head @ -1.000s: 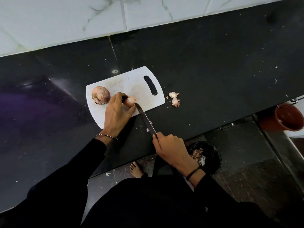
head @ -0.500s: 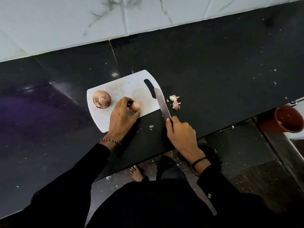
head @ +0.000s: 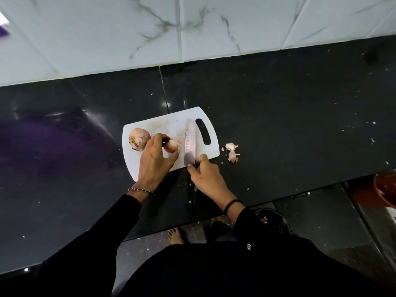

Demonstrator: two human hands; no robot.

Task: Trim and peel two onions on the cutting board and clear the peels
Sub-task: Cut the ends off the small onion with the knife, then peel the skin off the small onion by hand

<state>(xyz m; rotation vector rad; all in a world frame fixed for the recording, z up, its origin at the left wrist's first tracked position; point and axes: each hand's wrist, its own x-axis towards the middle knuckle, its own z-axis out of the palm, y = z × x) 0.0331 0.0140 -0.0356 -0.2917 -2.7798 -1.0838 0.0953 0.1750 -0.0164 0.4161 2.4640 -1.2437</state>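
From my remote seat I look down on a desk (head: 278,103) of black polished stone, glossy and flecked with pale crumbs, with a seam running back to the wall. The wall (head: 107,28) is white tile with grey marble veins. Below the desk's near edge the floor (head: 321,221) is dull grey slab.

The cutting board (head: 167,125) is white plastic with rounded corners and a dark oval grip slot. It lies slightly askew near the front of the desk. On its left end sits the whole onion (head: 139,139), round, with dry, papery pinkish-brown skin. Just beside it my left hand (head: 153,161) curls over the pale onion (head: 171,145), fingers and thumb gripping it against the board. It is smaller and smooth, and my fingers hide much of it.

The knife (head: 190,144) lies flat on the board between that onion and the slot. Its broad metal blade points at the wall and its dark handle runs back over the board's edge onto the desk. My right hand (head: 205,176) pinches it where blade meets handle, thumb on one side and forefinger on the other.

The peels (head: 232,150) are a small pink, crumpled heap on the bare desk, right of the board and apart from it.

A beaded bracelet (head: 141,190) circles the left wrist and a black band (head: 232,203) the right. Black sleeves fill the lower frame. On the floor I see a bare foot (head: 175,235), a dark bin (head: 276,221) partly behind my right arm, and a red-brown pot (head: 383,189) cut off at the right edge.
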